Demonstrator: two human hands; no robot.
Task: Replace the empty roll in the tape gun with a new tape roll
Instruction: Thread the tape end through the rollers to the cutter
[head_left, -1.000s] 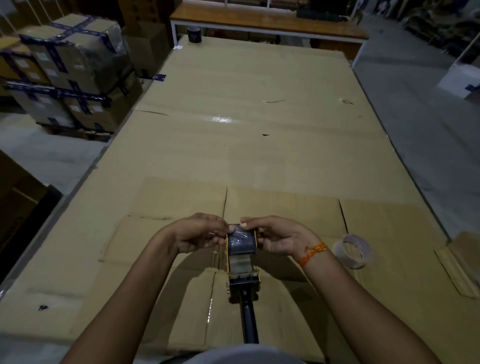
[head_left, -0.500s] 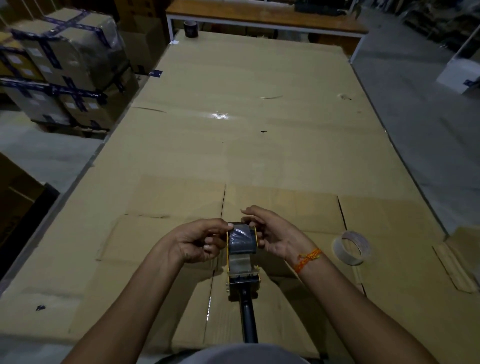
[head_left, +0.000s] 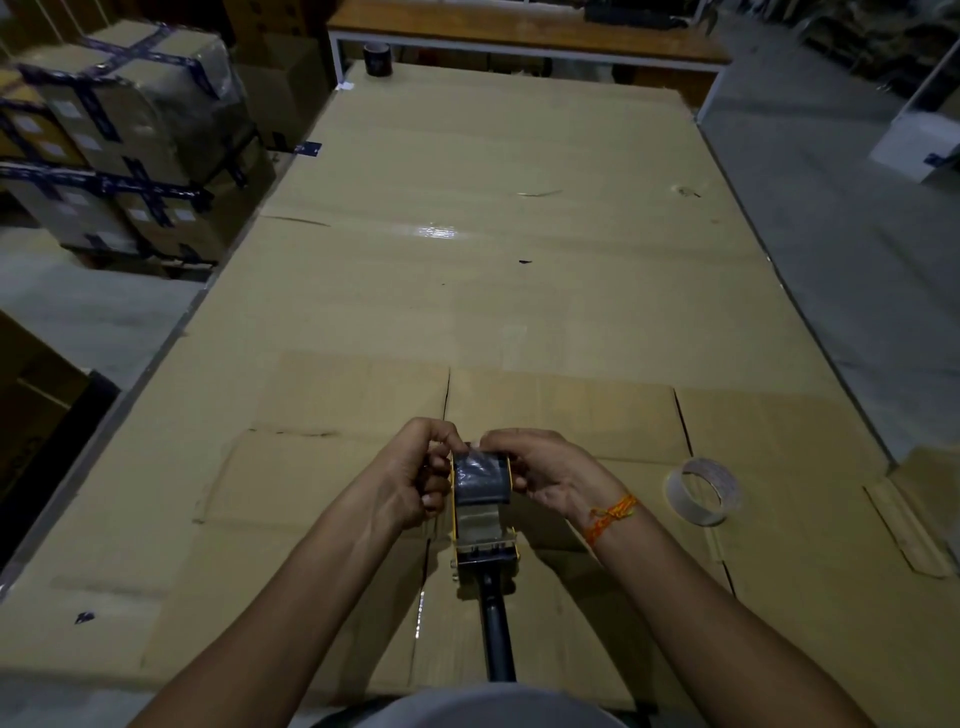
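A yellow tape gun (head_left: 485, 548) with a black handle (head_left: 498, 639) lies in front of me on the cardboard-covered table (head_left: 467, 291), handle pointing at my body. A dark grey tape roll (head_left: 480, 483) sits in its frame. My left hand (head_left: 415, 478) grips the left side of the roll and frame. My right hand (head_left: 540, 475) holds the right side, fingertips pinching the shiny tape end at the roll's top. An empty whitish roll core (head_left: 704, 491) lies flat on the cardboard to the right, apart from both hands.
A black tape roll (head_left: 375, 58) stands at the table's far left corner. Taped, wrapped cartons (head_left: 119, 156) are stacked on the floor to the left. A wooden bench (head_left: 524, 31) crosses the far end. Grey floor lies on the right.
Both hands have shifted slightly on the roll; the fingertips have drawn closer together over its top. The tape gun stays in place.
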